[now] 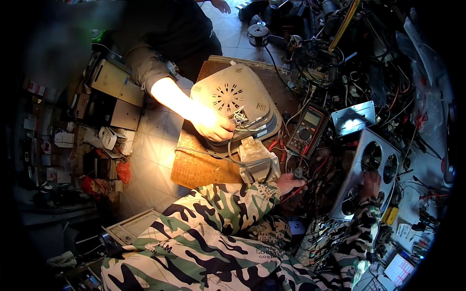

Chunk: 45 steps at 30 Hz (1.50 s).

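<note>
My left hand (290, 183), in a camouflage sleeve, is closed on a small grey object (299, 172) beside red test leads. My right hand (371, 183) is at a silver metal panel (360, 162) with large round openings; its fingertips are hard to make out. A digital multimeter (307, 127) lies above my left hand. On a wooden board (191, 167) sits an upturned beige appliance (228, 85) with vents, exposed wires (239, 119) and a grey cable, beside a cream plastic piece (255, 155). A co-worker's hand (213, 123) reaches onto the appliance at the wires.
Tangled cables and parts (374, 72) crowd the right, with a square metal plate (353, 117) among them. A wire spool (257, 34) stands at the top. Boxes (116, 89) and an orange bag (123, 170) line the left. The co-worker's dark sleeve (148, 65) comes from upper left.
</note>
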Tool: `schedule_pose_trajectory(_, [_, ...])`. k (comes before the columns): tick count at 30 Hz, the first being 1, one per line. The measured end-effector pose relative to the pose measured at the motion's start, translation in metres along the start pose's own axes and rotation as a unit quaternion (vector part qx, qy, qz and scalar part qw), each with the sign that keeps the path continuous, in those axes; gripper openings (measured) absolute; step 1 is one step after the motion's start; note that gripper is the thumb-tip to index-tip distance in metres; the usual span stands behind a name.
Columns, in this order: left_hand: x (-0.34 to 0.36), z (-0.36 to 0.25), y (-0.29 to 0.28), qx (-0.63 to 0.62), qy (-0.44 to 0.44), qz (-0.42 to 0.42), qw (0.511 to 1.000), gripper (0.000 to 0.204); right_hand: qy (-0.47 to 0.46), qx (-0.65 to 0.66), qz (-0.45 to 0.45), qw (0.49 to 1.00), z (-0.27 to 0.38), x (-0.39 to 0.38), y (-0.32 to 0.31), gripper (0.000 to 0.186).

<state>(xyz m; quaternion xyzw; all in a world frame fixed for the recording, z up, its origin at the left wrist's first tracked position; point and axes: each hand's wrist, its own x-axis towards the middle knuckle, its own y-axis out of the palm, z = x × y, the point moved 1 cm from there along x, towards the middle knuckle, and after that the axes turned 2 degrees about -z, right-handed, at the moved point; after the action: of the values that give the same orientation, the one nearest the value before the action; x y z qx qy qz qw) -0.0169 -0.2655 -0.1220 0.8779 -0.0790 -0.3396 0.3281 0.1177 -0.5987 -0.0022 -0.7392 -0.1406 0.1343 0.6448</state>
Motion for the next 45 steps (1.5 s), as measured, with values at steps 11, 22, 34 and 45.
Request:
schedule_pose_trajectory(11, [-0.018,-0.017,0.008,-0.083,-0.041,0.032,0.995,0.022,0.009,0.377,0.015,0.926,0.134,-0.020,-0.050,0.070])
schedule_pose_trajectory(22, [-0.005,0.015,0.007,0.014,-0.013,-0.026,0.999,0.012,-0.112,0.343,-0.047,0.932,0.194,-0.046,-0.012,0.028])
schedule_pose_trajectory(34, [-0.037,-0.021,0.008,-0.084,-0.087,-0.057,0.991,0.019,0.305,0.615,-0.237,0.688,0.122,-0.100,-0.055,0.024])
schedule_pose_trajectory(45, [-0.048,-0.044,0.001,-0.152,-0.103,-0.020,0.983,0.023,0.212,0.405,0.051,0.888,0.198,-0.096,-0.015,0.069])
